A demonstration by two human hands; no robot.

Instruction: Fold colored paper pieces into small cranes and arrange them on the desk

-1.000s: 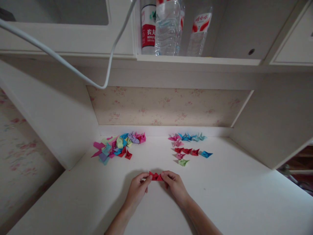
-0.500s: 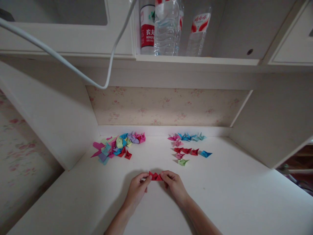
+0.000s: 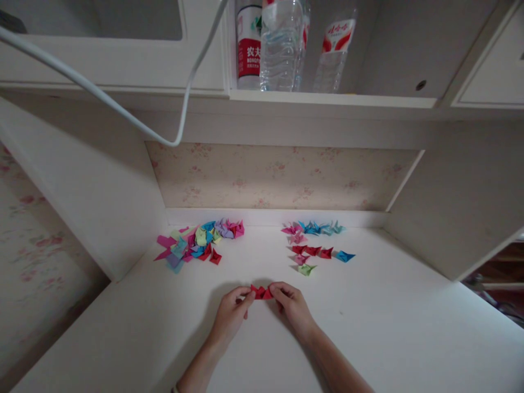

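Observation:
A red folded paper piece [image 3: 261, 293], origami with a small peak in its middle, is stretched between my two hands just above the white desk. My left hand [image 3: 233, 311] pinches its left end between thumb and fingers. At its right end, my right hand [image 3: 293, 305] grips it the same way. Beyond my hands to the right lie folded paper pieces in loose rows: red ones [image 3: 313, 251], a blue one [image 3: 344, 256], a green one [image 3: 306, 269], and pink and blue ones along the back. A mixed pile of coloured folded paper [image 3: 192, 245] lies to the left.
The white desk [image 3: 388, 327] has side panels left and right and a floral back panel [image 3: 266, 174]. Above hangs a cabinet shelf [image 3: 331, 99] with clear plastic bottles [image 3: 280, 49]. A white cable or arm [image 3: 135, 123] loops down at the upper left.
Both hands keep their pinch on the red paper, with hardly any movement. The view has shifted very slightly.

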